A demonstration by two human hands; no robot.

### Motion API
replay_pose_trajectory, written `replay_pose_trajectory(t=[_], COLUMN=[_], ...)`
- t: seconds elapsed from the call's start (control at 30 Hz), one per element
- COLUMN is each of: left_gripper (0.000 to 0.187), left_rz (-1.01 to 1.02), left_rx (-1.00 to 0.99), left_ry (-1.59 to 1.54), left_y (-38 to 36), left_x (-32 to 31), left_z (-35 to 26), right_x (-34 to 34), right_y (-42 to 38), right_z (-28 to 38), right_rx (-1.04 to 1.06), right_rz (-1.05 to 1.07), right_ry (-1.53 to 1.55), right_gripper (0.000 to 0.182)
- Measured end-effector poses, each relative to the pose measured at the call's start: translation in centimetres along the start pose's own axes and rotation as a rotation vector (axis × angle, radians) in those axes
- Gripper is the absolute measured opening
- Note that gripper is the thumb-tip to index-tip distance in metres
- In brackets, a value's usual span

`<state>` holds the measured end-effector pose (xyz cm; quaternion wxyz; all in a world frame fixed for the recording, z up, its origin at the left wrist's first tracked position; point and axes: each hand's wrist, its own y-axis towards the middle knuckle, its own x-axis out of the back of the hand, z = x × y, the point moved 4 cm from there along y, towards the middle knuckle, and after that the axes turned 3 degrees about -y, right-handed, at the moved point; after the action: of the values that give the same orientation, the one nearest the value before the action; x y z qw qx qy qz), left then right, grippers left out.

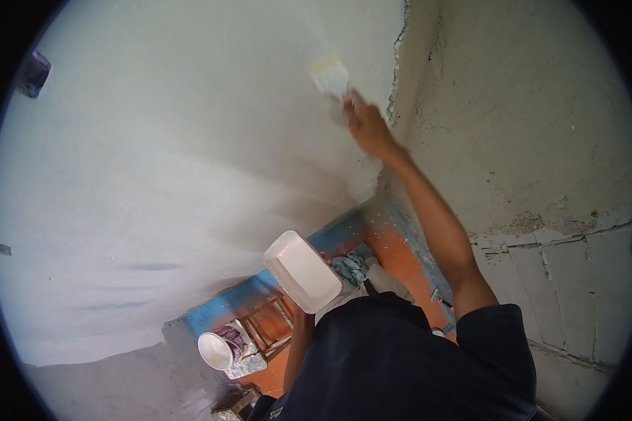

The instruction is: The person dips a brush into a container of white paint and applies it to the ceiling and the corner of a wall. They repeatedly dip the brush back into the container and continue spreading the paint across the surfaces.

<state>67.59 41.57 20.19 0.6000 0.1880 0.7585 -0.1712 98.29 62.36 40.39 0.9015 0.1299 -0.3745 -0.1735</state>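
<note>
My right hand is raised near the upper middle, closed around the handle of a wide brush. The brush head, pale with a yellowish edge and slightly blurred, is against or very close to the whitish wall. Lower down, a white rectangular tray is tilted in front of my body, held from beneath and behind by my left hand. Only bits of those fingers show at the tray's right edge; the rest is hidden. A pale layer lines the tray's inside.
Below left, a white bucket stands on a spattered surface by a wooden ladder. A rough-edged corner and a cracked wall are at right. Cloths lie near the orange floor.
</note>
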Motion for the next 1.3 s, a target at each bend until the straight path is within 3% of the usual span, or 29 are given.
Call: replay_pose_trajectory(t=[0.07, 0.13, 0.2, 0.3, 0.37, 0.5, 0.57, 0.67, 0.8, 0.9, 0.97, 1.07, 1.2, 1.3], left_gripper=[0.100, 0.100, 0.099, 0.099, 0.099, 0.092, 0.087, 0.082, 0.084, 0.086, 0.086, 0.087, 0.086, 0.086], left_rz=[0.004, 0.009, 0.010, 0.018, 0.011, 0.036, -0.063, -0.038, 0.037, -0.056, -0.039, -0.036, 0.055, 0.114], left_rx=[0.003, 0.005, 0.015, 0.028, 0.034, 0.029, 0.060, 0.025, 0.004, -0.004, -0.047, -0.043, -0.060, -0.091], left_ry=[0.014, 0.026, 0.033, 0.061, 0.064, 0.132, 0.174, 0.197, -0.029, 0.035, 0.058, 0.002, -0.068, -0.102], left_y=[0.6, 1.2, 1.7, 2.6, 3.2, 4.8, 6.0, 7.0, 8.6, 8.2, 8.0, 8.0, 8.3, 9.0], left_x=[-0.5, -0.8, -1.1, -1.5, -1.3, -1.5, 0.2, -0.1, -0.7, 0.5, -0.2, 0.8, 0.5, 0.4], left_z=[0.3, 0.3, 0.4, 0.2, 0.5, 1.2, 1.1, 2.4, 3.4, 3.6, 4.4, 4.7, 5.3, 5.9], right_x=[-5.7, -9.6, -18.6, -18.0, -11.8, 3.1, 5.6, 5.1, -6.6, -14.0, -24.5, -21.7, -4.5, 1.9], right_y=[-3.4, -7.3, -11.4, -12.4, -8.0, -0.9, 0.3, 0.7, -2.5, -8.9, -13.7, -14.4, -4.0, -1.1], right_z=[-4.8, -8.7, -19.6, -20.4, -14.3, 0.4, 3.1, 3.3, -6.4, -14.3, -25.1, -24.5, -8.3, -2.5], right_rx=[-0.095, -0.290, -0.221, -0.480, -0.561, -0.251, -0.006, 0.121, -0.075, -0.278, -0.364, -0.652, -0.479, -0.217], right_rz=[0.040, 0.303, 0.318, 0.468, 0.344, 0.226, -0.011, -0.136, 0.013, 0.175, 0.281, 0.484, 0.437, 0.300], right_ry=[-0.122, -0.153, -0.073, 0.028, 0.210, 0.447, 0.365, 0.387, 0.156, 0.054, 0.054, 0.219, 0.691, 0.691], right_gripper=[0.047, 0.045, 0.043, 0.042, 0.043, 0.042, 0.043, 0.041, 0.041, 0.051, 0.050, 0.046, 0.043, 0.041])
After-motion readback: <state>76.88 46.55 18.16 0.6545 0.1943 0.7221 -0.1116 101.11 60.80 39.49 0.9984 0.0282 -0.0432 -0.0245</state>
